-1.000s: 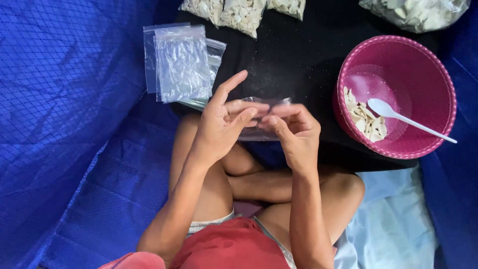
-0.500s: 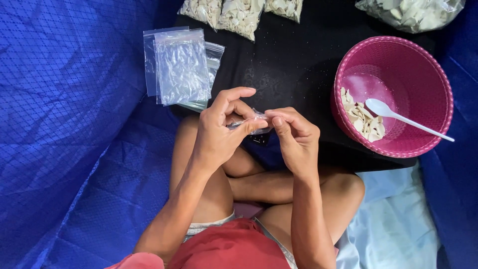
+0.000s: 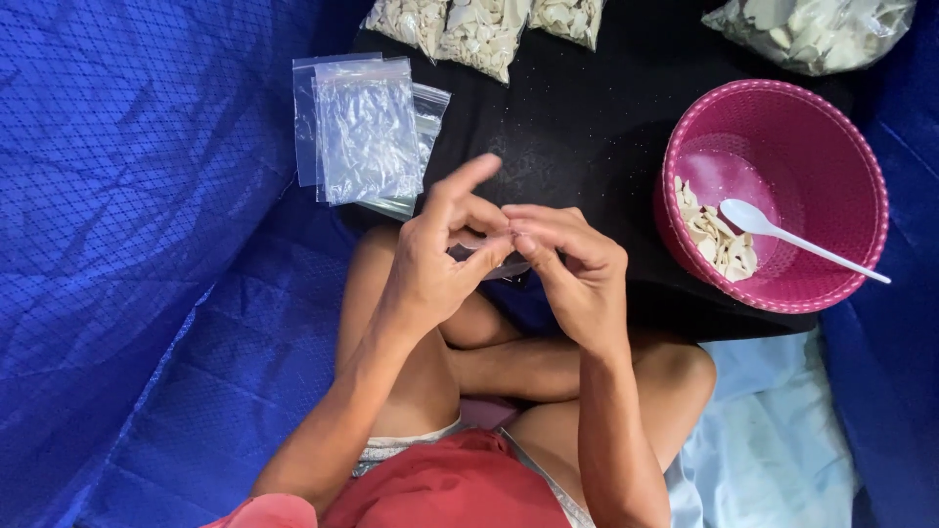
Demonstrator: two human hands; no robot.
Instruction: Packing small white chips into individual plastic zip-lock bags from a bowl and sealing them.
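Both hands pinched together on one small clear plastic bag (image 3: pixel 494 256), right above the crossed legs.

Left hand (image 3: pixel 435 264) and right hand (image 3: pixel 577 269) are met fingertip to fingertip, the thin crinkly bag caught between them and mostly hidden; the left index finger is stuck up free. A stack of empty clear zip bags (image 3: pixel 367 132), flat, glossy and rectangular, is laid on the black cloth (image 3: pixel 587 137) just beyond the left hand. A round pink woven-look plastic basket (image 3: pixel 861 166) is seen to the right, holding pale chips and a white plastic spoon (image 3: pixel 782 235). Filled clear bags of pale chips (image 3: pixel 479 24) are lined along the far edge. Blue tarp (image 3: pixel 147 244) is spread underneath.
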